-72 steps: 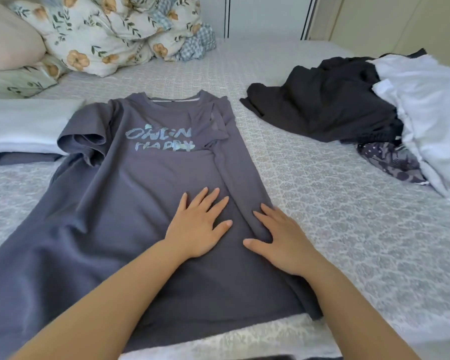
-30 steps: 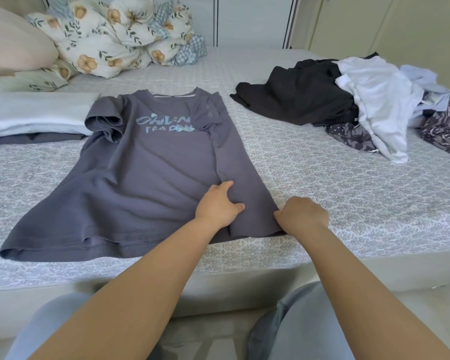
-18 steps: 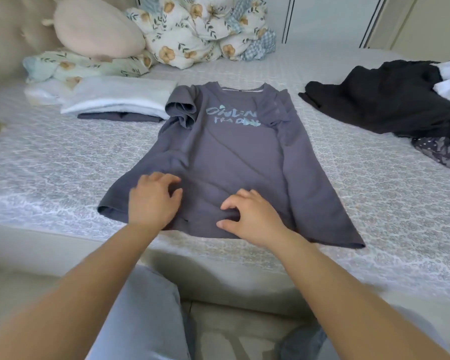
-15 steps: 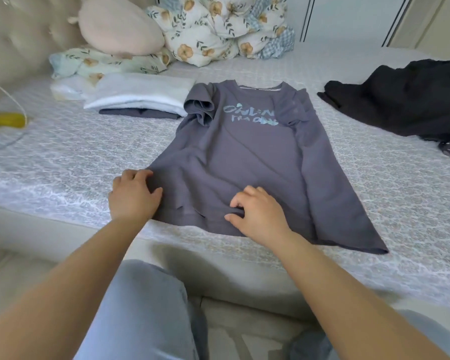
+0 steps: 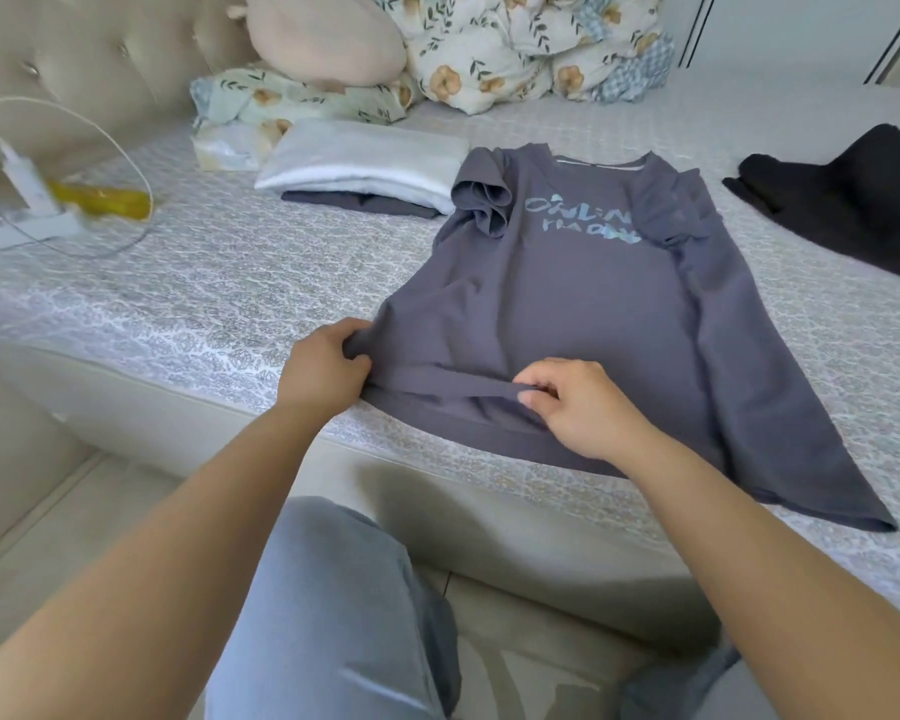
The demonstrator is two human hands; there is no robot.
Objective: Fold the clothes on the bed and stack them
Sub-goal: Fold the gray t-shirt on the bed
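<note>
The left hand [image 5: 323, 374] is curled round the lower left corner of the grey T-shirt [image 5: 588, 314], while its hem is pinched by the right hand [image 5: 583, 407]. The shirt is spread front-up on the bed [image 5: 230, 283], just beside a folded stack [image 5: 365, 168]; a black garment [image 5: 848, 200] lies well apart.

The bed [image 5: 240, 283], covered in a pale patterned sheet, carries a grey T-shirt [image 5: 593, 314] spread flat near its front edge. Just beside the shirt's shoulder sits a folded stack [image 5: 365, 168], white on dark. Black clothing [image 5: 853, 194] lies at the right; floral bedding [image 5: 515, 49] and pillows [image 5: 323, 39] lie by the headboard.
</note>
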